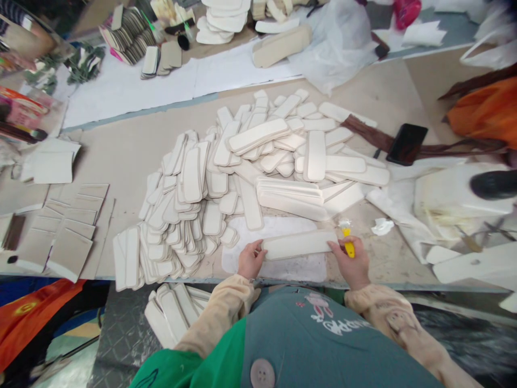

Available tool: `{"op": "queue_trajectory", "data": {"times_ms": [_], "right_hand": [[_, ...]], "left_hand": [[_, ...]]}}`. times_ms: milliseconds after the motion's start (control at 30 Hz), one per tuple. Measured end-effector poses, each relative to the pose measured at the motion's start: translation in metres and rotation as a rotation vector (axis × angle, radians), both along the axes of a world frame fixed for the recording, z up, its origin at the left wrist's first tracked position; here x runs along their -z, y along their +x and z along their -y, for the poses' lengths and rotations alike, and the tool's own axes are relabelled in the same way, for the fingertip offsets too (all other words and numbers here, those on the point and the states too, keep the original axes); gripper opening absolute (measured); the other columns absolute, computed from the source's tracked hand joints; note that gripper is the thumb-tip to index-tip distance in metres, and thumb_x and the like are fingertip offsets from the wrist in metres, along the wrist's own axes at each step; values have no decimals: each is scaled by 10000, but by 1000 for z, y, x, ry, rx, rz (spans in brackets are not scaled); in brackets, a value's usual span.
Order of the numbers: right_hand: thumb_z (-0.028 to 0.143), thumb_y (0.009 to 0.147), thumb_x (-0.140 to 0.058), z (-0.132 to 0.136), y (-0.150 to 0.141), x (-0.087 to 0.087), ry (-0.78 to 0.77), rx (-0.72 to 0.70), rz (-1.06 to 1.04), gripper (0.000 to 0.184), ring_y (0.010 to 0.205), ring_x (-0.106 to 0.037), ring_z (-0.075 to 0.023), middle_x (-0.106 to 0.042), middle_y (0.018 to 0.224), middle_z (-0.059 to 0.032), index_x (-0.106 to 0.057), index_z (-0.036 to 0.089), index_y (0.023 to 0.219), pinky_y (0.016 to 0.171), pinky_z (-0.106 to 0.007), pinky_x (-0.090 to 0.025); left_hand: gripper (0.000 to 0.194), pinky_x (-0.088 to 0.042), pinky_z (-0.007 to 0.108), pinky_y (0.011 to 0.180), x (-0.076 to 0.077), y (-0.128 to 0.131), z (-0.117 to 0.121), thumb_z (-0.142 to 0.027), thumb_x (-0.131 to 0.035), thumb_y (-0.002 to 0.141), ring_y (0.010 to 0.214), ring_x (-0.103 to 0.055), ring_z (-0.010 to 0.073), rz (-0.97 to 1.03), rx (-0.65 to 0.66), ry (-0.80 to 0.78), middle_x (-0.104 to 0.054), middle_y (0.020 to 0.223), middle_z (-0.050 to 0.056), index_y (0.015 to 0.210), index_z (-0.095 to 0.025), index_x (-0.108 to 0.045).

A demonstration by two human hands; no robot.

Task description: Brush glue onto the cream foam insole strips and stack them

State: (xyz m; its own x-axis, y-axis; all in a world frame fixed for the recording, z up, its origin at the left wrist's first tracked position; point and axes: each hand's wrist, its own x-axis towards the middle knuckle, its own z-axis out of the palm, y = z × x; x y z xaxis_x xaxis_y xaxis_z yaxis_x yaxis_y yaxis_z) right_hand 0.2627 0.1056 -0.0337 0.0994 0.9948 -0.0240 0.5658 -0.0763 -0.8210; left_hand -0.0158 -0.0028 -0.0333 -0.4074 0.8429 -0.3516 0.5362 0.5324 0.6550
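A long white rounded strip [299, 245] lies over a white sheet [278, 224] at the table's front edge. Its left end is pinched by my left hand [251, 260]. Fingers of my right hand [352, 262] grip the strip's right end and also keep hold of a small yellow-handled scraper [348, 243], with a pale blade pointing away from me. Just beyond the strip is a neat stack of white strips [288, 195]. A large loose heap of similar strips [258, 134] spreads behind and to the left.
A black phone [407, 144] lies at the right, near a white container [448, 188] and a crumpled white scrap [382, 226]. Folded grey-white pieces [68, 231] sit at the left. More strips [173, 315] rest below the table edge. Another person's arm [28, 40] shows at the far left.
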Motion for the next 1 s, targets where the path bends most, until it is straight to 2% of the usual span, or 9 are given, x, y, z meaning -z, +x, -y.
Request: {"op": "queue_trajectory", "data": {"times_ms": [200,400,667,1000], "right_hand": [[527,729,-607,-1,6,3,-22,-80,112,346,604,-584,-158,-611,739,5,-508,217,850,606,-298,-486],[487,803,-542,-5,8,1,-14,-163,222,271,625,-616,-163,-642,754,0,-505,222,845,596,-278,-480],[466,806,-540,-7,9,13,-39,-157,182,249,650,-625,-177,-628,752,13,-490,233,878,629,-307,-500],[458,809,-540,-10,6,8,-7,-148,246,243,658,-638,-199,-628,763,3,-473,239,888,610,-319,-492]], "left_hand": [[326,-473,241,654,1,-1,0,-281,-596,774,623,-540,95,-15,-11,-9,-600,785,-3,1091,-212,-620],[317,-477,249,647,2,0,-2,-314,-587,772,617,-559,103,-23,-33,-6,-618,770,-4,1067,-212,-634],[328,-485,255,640,-1,1,-4,-340,-589,761,609,-567,107,-14,-56,-20,-620,758,-3,1055,-202,-634],[328,-484,240,606,-3,1,-6,-345,-585,757,585,-572,98,-7,-58,-13,-609,763,-4,1042,-189,-630]]}}
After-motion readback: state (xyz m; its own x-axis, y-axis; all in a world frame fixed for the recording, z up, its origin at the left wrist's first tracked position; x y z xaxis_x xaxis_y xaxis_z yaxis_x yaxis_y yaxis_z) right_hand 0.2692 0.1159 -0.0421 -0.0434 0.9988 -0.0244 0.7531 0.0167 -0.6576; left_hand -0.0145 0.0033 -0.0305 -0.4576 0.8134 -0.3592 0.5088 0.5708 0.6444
